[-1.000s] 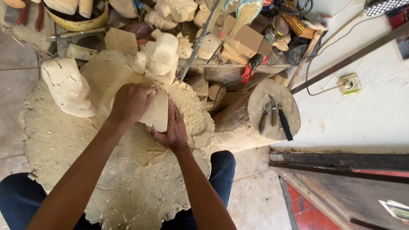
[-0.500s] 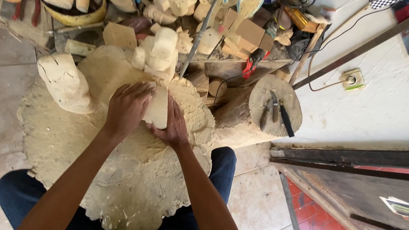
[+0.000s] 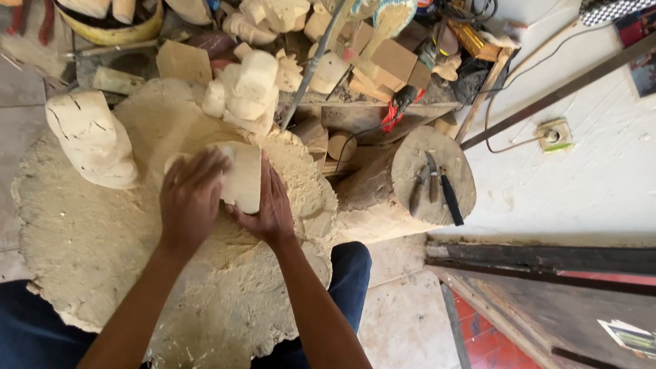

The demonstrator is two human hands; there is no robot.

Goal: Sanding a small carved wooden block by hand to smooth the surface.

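Fingers of the left hand (image 3: 190, 200) lie closed over the left face of a pale wooden block (image 3: 243, 175); fingers of the right hand (image 3: 268, 212) clasp its lower right side. The block stands on the sawdust-covered surface (image 3: 101, 252), near its middle. A cracked, rounded carving (image 3: 91, 138) sits left of the block. Beyond the block lies a pile of rough carved pieces (image 3: 245, 90). Right of it, a log stump (image 3: 431, 178) carries what appear to be chisels (image 3: 438, 190).

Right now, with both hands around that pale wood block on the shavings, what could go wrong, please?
The wood block rests on loose shavings, so it may shift under the left hand and right hand. The stacked pale blocks just beyond could get knocked over. The tools on the stump lie near its edge.
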